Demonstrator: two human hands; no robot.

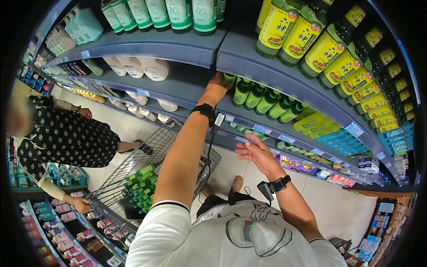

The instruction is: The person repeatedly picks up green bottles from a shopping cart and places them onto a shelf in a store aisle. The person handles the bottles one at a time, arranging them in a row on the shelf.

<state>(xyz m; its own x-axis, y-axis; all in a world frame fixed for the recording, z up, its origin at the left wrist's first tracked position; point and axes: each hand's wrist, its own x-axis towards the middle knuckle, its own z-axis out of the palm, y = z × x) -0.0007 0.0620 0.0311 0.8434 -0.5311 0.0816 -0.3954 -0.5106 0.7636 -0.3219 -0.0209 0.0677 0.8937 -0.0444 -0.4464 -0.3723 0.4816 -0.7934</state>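
My left hand (pixel 217 85) reaches onto the middle shelf and grips a green bottle (pixel 229 79) at the left end of a row; the shelf above partly hides the fingers and bottle. To its right stand several small green bottles (pixel 263 102) with dark caps and light green labels. My right hand (pixel 256 154) is held in front of the lower shelves, fingers apart and palm empty. Left of my left arm, a wire shopping cart (pixel 110 182) holds many green bottles (pixel 143 187) packed together. Both wrists wear black strapped devices.
A person (pixel 66 130) in a dark patterned apron stands at left, one hand (pixel 81 205) at the cart's end. Overhead, a shelf edge (pixel 287 85) bears large yellow-labelled bottles (pixel 322 50) and green-and-white ones (pixel 176 16). White bottles (pixel 154 69) stand left of my reach. A cable hangs from my left wrist.
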